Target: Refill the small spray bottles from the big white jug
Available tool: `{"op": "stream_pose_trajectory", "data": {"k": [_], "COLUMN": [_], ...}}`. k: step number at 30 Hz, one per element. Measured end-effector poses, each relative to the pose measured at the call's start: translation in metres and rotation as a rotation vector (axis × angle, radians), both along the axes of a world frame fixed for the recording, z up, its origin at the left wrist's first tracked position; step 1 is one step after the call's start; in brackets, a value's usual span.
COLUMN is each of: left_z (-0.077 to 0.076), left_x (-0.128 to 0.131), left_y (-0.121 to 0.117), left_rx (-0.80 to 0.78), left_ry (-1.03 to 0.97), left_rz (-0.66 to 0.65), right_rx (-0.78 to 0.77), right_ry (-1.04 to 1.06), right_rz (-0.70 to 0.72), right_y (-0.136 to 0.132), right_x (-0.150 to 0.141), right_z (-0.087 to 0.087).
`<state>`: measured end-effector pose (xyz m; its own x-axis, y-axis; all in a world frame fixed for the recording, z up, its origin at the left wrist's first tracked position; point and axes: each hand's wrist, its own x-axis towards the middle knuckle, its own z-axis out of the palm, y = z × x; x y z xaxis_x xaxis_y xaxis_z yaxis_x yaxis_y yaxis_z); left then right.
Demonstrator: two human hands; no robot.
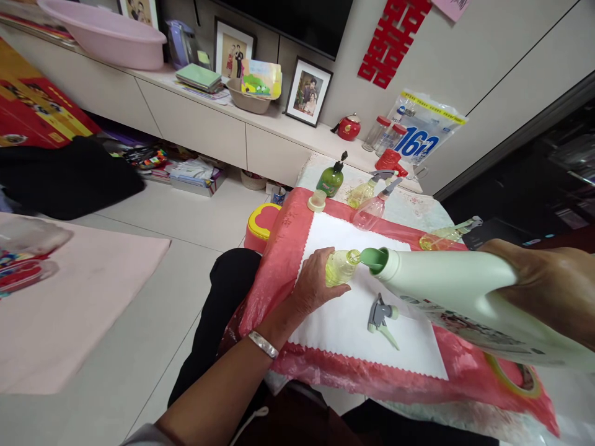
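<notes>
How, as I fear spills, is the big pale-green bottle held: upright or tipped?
Tipped: the pale-green bottle lies sideways in the right hand, its spout facing the small yellow bottle.

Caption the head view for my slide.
Left hand holds a yellow bottle; right hand tilts a pale green jug, its spout by the bottle's mouth.

The large jug (446, 272) is smooth, opaque plastic with a soft sheen, and its printed label (483, 328) looks slick. The small bottle (341, 267) is clear, tinted and shiny, apparently plastic. The trigger head (382, 316) is smooth moulded plastic. Thin red film (288, 229) is glossy and crinkled, whereas the scallop-edged white sheet (334, 328) looks matt and flat, paper or cloth being hard to tell. The bracelet (263, 344) is bright, polished-looking metal; the pink tub (106, 34) is smooth plastic.
</notes>
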<state>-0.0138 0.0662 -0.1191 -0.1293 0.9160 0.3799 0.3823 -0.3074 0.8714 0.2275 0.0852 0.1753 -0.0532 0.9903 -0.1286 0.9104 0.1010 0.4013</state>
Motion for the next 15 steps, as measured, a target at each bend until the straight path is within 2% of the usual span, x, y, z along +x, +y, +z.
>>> {"op": "stream_pose_trajectory", "data": {"k": [15], "left_z": [-0.0021], "left_x": [0.0006], "left_y": [0.0009], "left_rx": [0.017], "left_ry": [0.001], "left_rz": [0.007], "right_rx": [-0.007], "right_ry": [0.022], "right_rz": [-0.015], "right_y": [-0.0029], "right_x": [-0.0057], "right_z": [0.0035]}}
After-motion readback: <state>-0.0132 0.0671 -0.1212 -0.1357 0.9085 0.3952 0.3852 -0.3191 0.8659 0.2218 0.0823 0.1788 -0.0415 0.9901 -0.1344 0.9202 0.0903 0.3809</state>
